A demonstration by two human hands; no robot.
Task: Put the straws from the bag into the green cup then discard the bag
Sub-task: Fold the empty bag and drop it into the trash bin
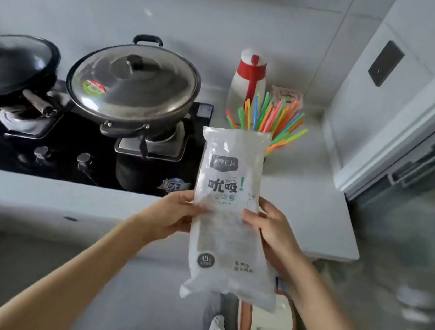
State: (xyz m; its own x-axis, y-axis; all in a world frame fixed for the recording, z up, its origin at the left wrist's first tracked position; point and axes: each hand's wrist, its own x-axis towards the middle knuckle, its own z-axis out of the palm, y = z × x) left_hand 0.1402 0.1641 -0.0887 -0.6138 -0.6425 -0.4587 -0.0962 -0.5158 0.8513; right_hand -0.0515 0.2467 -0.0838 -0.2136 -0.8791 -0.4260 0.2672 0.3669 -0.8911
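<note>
I hold a long translucent plastic bag [228, 210] with dark printed lettering upright in front of me, above the counter's front edge. My left hand [174, 214] grips its left side and my right hand [271, 229] grips its right side, both at mid-height. The bag looks flat and empty. Behind its top edge, many coloured straws [271, 116] fan out upward, green, orange, pink and blue. The bag hides the green cup that they stand in.
A white and red bottle [248, 81] stands behind the straws. On the black stove [75, 153] at the left sit a lidded wok [133, 83] and a darker lidded pan [12, 65]. A waste bin [268, 324] stands on the floor below the bag. A grey cabinet [383, 103] rises at the right.
</note>
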